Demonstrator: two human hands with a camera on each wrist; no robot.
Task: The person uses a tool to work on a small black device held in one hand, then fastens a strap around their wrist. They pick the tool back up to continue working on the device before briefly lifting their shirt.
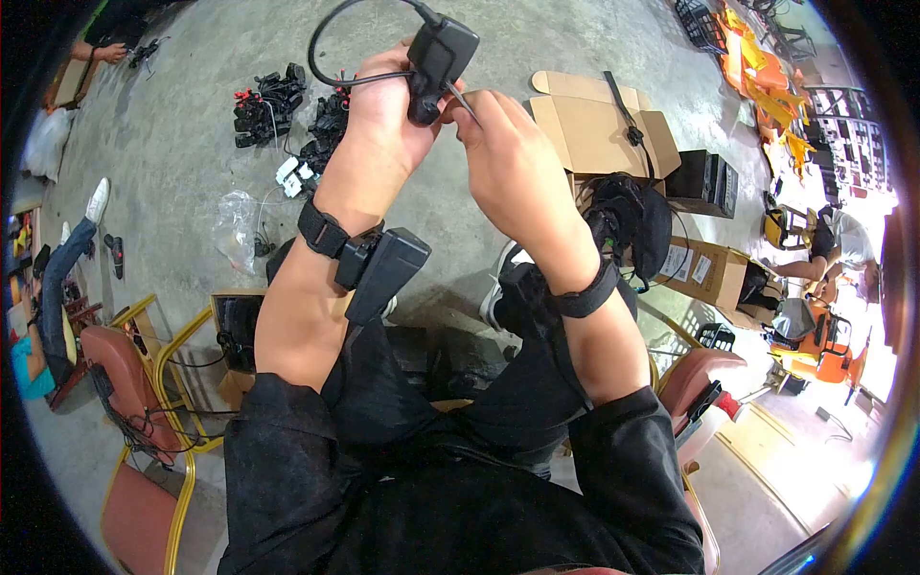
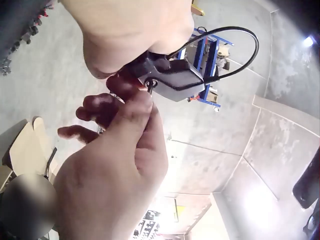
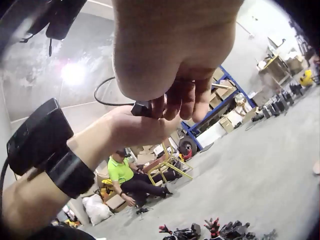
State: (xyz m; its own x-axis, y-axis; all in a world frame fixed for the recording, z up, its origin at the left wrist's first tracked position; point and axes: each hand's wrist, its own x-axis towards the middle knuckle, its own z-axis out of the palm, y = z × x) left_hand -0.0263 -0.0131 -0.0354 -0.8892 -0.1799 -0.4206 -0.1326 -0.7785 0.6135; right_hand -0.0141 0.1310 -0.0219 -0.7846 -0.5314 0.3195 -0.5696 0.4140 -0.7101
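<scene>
A black device (image 1: 443, 59) with a looped black cable is held up in the left hand (image 1: 385, 115), whose fingers wrap its lower part. The right hand (image 1: 513, 158) pinches a thin metal shaft (image 1: 464, 102) that meets the device's side. In the left wrist view, the right hand's (image 2: 112, 165) thumb and finger hold the shaft against a round screw hole (image 2: 150, 83) in the device (image 2: 177, 80). From the right wrist, the right hand (image 3: 175, 55) hides most of the device (image 3: 142, 108); the left hand (image 3: 125, 127) lies behind it.
Black gear (image 1: 273, 103) with red parts lies on the concrete floor, near a clear plastic bag (image 1: 236, 228). An open cardboard box (image 1: 594, 125) and a black bag (image 1: 628, 225) are at the right. Chairs (image 1: 129, 383) flank the person; a seated person (image 3: 131, 177) is farther off.
</scene>
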